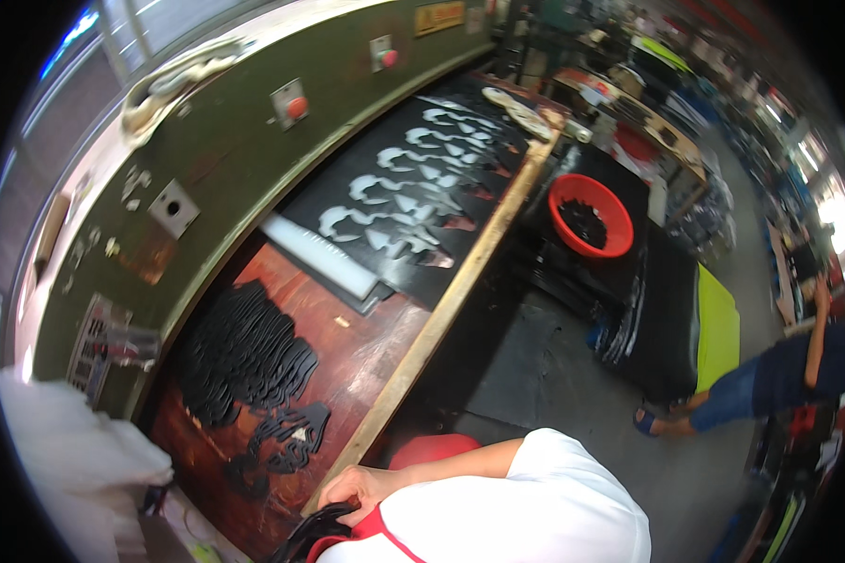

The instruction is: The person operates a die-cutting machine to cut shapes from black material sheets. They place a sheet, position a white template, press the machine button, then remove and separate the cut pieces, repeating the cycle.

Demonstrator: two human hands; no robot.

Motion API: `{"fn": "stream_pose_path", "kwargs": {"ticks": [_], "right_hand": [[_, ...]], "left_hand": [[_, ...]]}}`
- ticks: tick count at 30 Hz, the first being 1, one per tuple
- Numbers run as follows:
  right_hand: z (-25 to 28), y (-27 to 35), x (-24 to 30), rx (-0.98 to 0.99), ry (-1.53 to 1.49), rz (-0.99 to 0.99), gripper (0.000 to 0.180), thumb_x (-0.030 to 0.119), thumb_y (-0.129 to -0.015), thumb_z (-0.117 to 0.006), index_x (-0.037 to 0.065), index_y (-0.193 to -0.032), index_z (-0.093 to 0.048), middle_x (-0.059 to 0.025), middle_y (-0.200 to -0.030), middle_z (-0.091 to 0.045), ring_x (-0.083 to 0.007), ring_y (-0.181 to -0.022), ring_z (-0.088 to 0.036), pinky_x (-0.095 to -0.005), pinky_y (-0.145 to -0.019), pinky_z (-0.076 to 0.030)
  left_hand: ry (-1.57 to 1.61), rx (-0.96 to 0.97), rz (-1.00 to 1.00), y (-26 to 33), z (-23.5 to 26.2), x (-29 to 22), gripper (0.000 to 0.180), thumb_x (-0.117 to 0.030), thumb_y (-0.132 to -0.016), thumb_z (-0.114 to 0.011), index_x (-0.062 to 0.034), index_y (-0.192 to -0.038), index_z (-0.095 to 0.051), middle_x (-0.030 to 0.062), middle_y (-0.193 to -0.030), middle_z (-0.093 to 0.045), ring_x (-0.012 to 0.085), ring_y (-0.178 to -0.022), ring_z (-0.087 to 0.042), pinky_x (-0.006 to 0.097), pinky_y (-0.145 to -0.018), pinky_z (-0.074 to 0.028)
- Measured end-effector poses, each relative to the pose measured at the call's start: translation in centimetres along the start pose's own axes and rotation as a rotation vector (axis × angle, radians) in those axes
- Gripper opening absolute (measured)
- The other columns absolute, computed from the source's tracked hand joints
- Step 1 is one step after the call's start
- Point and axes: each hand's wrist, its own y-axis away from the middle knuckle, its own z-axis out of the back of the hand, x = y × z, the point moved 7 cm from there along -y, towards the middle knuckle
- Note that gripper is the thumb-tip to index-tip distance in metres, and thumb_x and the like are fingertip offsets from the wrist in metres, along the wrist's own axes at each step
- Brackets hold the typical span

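Note:
My right hand [359,490] is low in the view, close to my red apron [374,525]. Its fingers are curled round some thin black cut pieces [317,537], whose lower part runs out of sight. My left hand does not show. Just beyond, on the reddish-brown tabletop [347,342], lies a large stack of wavy black cut pieces [244,352]. A smaller, looser heap of black cut-outs [291,441] sits between that stack and my right hand.
A wooden rail [432,328] edges the table. Farther along, a white bar [319,255] borders a black sheet [296,208] bearing pale cut shapes. A green machine beam [225,141] runs at left. A red basin [618,202] and another person [798,371] are at right.

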Motion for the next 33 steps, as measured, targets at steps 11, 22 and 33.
{"fn": "stream_pose_path", "kwargs": {"ticks": [11,22,33], "right_hand": [[6.5,3.1,8.9,-0.629,0.872,0.453,0.022,0.000,-0.070,-0.068,-0.001,-0.089,-0.058,-0.0162,-0.100,-0.065,-0.0325,-0.090,-0.066,-0.0380,-0.074,-0.056],[5.9,6.9,11.5,-0.685,1.100,0.532,0.023,0.005,-0.074,-0.066,-0.007,-0.092,-0.057,-0.0203,-0.094,-0.063,-0.0343,-0.081,-0.064,-0.0373,-0.069,-0.055],[7.3,9.4,7.3,-0.657,0.240,0.125,0.012,0.005,-0.072,-0.058,-0.001,-0.082,-0.055,-0.0079,-0.075,-0.057,-0.0134,-0.072,-0.054,-0.0306,-0.064,-0.043]], "left_hand": [[0.516,1.081,-0.090,-3.1,-8.6,-1.0,0.010,-0.007,-0.089,-0.058,-0.0035,-0.098,-0.058,0.0200,-0.091,-0.070,0.0307,-0.086,-0.070,0.041,-0.079,-0.050],[0.664,1.321,-0.027,-2.8,-10.7,0.6,0.007,-0.004,-0.089,-0.058,-0.0024,-0.094,-0.062,0.0220,-0.098,-0.069,0.0339,-0.089,-0.069,0.042,-0.088,-0.046],[0.584,0.624,-0.117,-5.1,-18.0,8.1,0.022,-0.016,-0.094,-0.052,0.0022,-0.103,-0.059,0.0219,-0.098,-0.065,0.0361,-0.087,-0.064,0.047,-0.087,-0.046]]}}
